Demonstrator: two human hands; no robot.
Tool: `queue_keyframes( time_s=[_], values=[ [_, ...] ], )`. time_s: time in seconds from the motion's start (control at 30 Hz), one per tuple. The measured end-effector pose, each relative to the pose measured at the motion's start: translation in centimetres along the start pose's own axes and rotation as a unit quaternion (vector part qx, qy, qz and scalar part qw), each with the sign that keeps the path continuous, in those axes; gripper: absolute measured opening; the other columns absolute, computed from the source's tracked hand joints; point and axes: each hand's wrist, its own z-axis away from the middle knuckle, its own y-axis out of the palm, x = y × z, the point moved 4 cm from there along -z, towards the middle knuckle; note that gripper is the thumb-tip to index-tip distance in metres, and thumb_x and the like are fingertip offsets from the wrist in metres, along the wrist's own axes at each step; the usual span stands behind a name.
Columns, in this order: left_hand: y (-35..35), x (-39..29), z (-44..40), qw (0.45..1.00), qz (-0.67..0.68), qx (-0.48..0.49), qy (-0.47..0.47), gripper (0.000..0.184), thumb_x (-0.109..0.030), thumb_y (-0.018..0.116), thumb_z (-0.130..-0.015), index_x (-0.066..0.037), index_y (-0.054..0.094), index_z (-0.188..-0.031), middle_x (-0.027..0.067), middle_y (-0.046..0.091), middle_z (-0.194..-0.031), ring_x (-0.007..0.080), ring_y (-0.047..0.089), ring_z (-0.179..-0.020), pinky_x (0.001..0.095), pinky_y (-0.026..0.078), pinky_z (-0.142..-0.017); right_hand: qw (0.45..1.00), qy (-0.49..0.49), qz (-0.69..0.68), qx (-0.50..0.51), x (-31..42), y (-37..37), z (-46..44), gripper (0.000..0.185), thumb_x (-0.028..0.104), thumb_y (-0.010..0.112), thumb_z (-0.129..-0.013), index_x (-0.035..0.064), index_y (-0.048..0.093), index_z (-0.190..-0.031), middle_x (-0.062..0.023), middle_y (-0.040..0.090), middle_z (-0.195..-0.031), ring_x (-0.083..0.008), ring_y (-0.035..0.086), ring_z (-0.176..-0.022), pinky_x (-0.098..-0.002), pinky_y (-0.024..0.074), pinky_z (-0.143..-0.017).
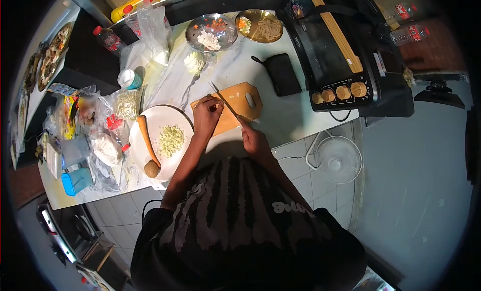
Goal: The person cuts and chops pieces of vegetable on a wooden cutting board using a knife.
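Note:
An orange-brown cutting board (pixel 234 96) lies on the marbled counter in front of me. My right hand (pixel 254 138) is closed around the handle of a knife (pixel 224 99), whose blade points up and left over the board. Over the board's left part is my left hand (pixel 207 113), its fingers pinched together near the blade; what they hold is too small to name. To the left, a large white plate (pixel 186 124) bears chopped pale green pieces (pixel 171 140), a carrot (pixel 146 136) and a round brown item (pixel 151 169).
Behind the board are a pale cabbage piece (pixel 195 63), a metal plate of chopped food (pixel 190 38) and a smaller one (pixel 260 39). A black pouch (pixel 283 74) and black oven (pixel 320 65) stand right; bags and bottles crowd the left.

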Motion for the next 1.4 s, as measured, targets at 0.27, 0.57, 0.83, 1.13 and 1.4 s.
queue_keyframes(
  time_s=[0.27,0.57,0.83,1.13,1.4],
  values=[
    [0.4,0.9,-0.3,0.999,0.023,-0.006,-0.032,0.012,-0.009,0.075,-0.079,0.0,0.075,-0.087,0.0134,0.069,-0.085,0.0239,0.067,-0.068,0.0334,0.053,-0.067,0.999,0.013,0.04,0.019,0.1,0.1,-0.2,0.05,0.012,0.052,-0.095,0.0165,0.049,-0.144,-0.0267,0.064,-0.078,-0.044,0.065,-0.072,-0.0521,0.0518,-0.065],
    [-0.4,-0.5,-0.5,0.999,0.007,0.021,-0.027,0.014,-0.01,0.075,-0.078,-0.001,0.075,-0.089,0.0129,0.069,-0.085,0.0224,0.067,-0.069,0.0323,0.054,-0.068,0.995,-0.035,0.082,-0.038,0.5,-0.2,-0.1,0.051,0.01,0.051,-0.096,0.0167,0.048,-0.146,-0.0258,0.066,-0.09,-0.043,0.065,-0.079,-0.0485,0.0526,-0.069],
    [-0.2,0.1,-0.2,0.999,0.033,-0.003,-0.025,0.01,-0.007,0.074,-0.078,0.0,0.073,-0.084,0.0119,0.067,-0.081,0.0233,0.065,-0.069,0.0333,0.052,-0.066,0.999,-0.023,0.008,-0.034,1.4,-1.0,-0.4,0.049,0.01,0.05,-0.098,0.0161,0.048,-0.146,-0.0282,0.064,-0.087,-0.0443,0.065,-0.079,-0.0478,0.0514,-0.068],
    [-0.2,0.3,-0.3,1.0,0.018,-0.005,-0.016,0.01,-0.007,0.075,-0.078,0.001,0.072,-0.083,0.0123,0.066,-0.078,0.0245,0.064,-0.068,0.0339,0.051,-0.065,1.0,0.0,0.023,0.015,0.9,-0.4,-0.2,0.048,0.014,0.05,-0.098,0.017,0.048,-0.145,-0.0278,0.063,-0.081,-0.0436,0.065,-0.077,-0.049,0.0509,-0.068],
    [0.1,0.8,-0.5,0.999,0.013,0.011,-0.028,0.011,-0.008,0.075,-0.078,0.0,0.072,-0.085,0.0119,0.066,-0.079,0.0236,0.064,-0.069,0.0336,0.051,-0.066,0.998,0.006,0.069,0.006,0.7,0.0,-0.1,0.051,0.013,0.051,-0.095,0.0182,0.047,-0.146,-0.0254,0.064,-0.083,-0.0428,0.065,-0.076,-0.0485,0.0521,-0.068]
  ],
)
